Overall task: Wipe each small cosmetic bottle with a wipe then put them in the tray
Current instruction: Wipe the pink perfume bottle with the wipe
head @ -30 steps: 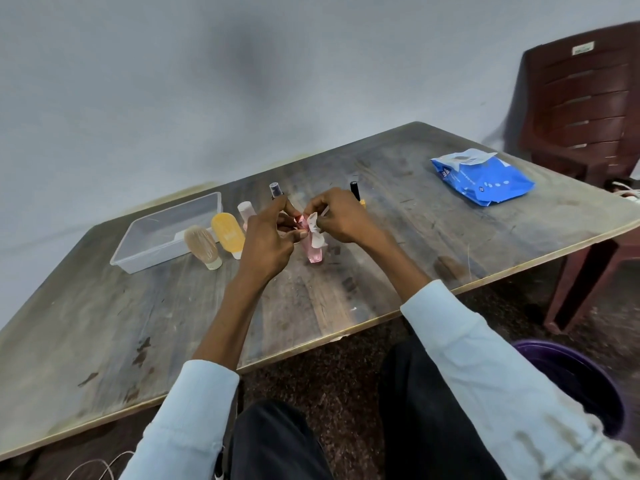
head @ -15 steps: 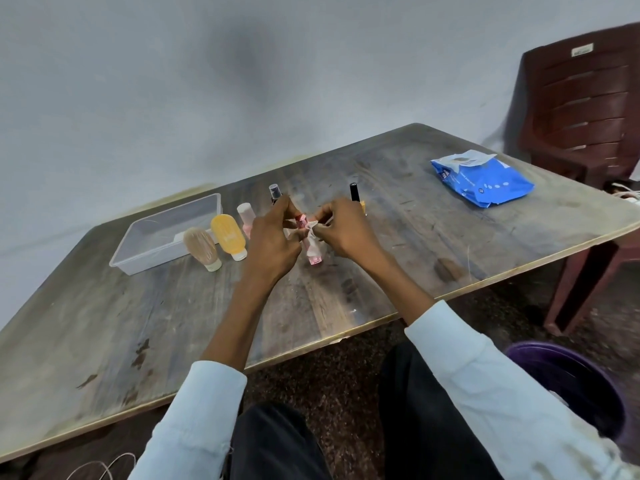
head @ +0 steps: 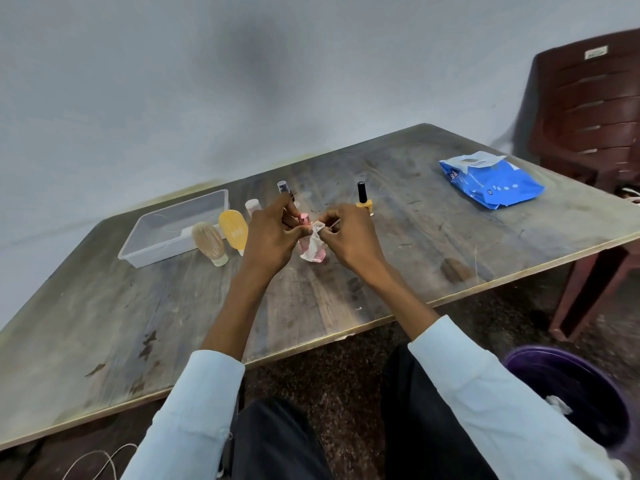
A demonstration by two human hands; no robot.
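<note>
Gripping the pink bottle (head: pixel 313 249) upright above the desk (head: pixel 398 244), the left hand (head: pixel 273 237) curls round it. Right hand (head: pixel 349 237) fingers pinch the wipe (head: pixel 313 242) against its side.

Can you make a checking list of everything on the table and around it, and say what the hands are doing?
Surface: worn wooden table, stained.
Job's things: small pink bottle; white wipe; clear plastic tray holds no bottles; beige tube, orange tube, black-capped yellow bottle wait.
Clutter: blue wipes pack.
Hands: left hand holds the pink bottle; right hand pinches the wipe.
Cables: white cord on floor.
Surroundings: maroon plastic chair, purple bin.
</note>
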